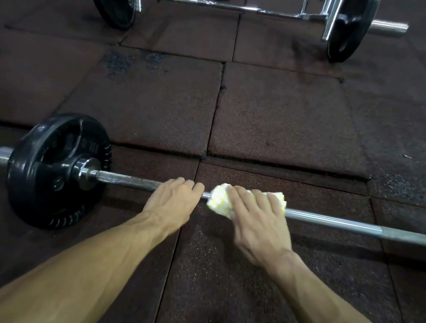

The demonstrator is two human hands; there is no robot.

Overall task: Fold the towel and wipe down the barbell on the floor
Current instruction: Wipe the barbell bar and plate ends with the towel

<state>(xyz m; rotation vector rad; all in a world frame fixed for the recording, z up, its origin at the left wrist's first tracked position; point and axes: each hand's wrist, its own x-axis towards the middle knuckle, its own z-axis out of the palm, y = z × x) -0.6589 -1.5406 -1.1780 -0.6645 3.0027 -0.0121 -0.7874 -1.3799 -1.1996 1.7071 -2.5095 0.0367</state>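
Your right hand (256, 218) is clenched over the folded towel (222, 201), pressing the yellow-and-white wad around the shaft of the barbell (331, 221), which lies on the floor (289, 122) straight in front of you. Your left hand (173, 199) grips the bare shaft just beside the towel, fingers curled over the top, apparently steadying the bar against rolling. The relation that matters here is the bar's long axis: it runs side to side across your view, from the black plate (56, 168) at the left end toward the right edge of the frame, where only a sliver of the other end shows. So any wiping stroke has to travel along that line, left or right, not toward or away from you. The right hand sits nearer the long smooth stretch running off to the right, while the left hand blocks the knurled section toward the plate. Judging from this, the fold looks done and the wipe is under way, somewhere mid-shaft. To cover the knurled part you would likely need to shift the left hand clear first. A second loaded bar (236, 6) rests well apart at the far side of the floor.
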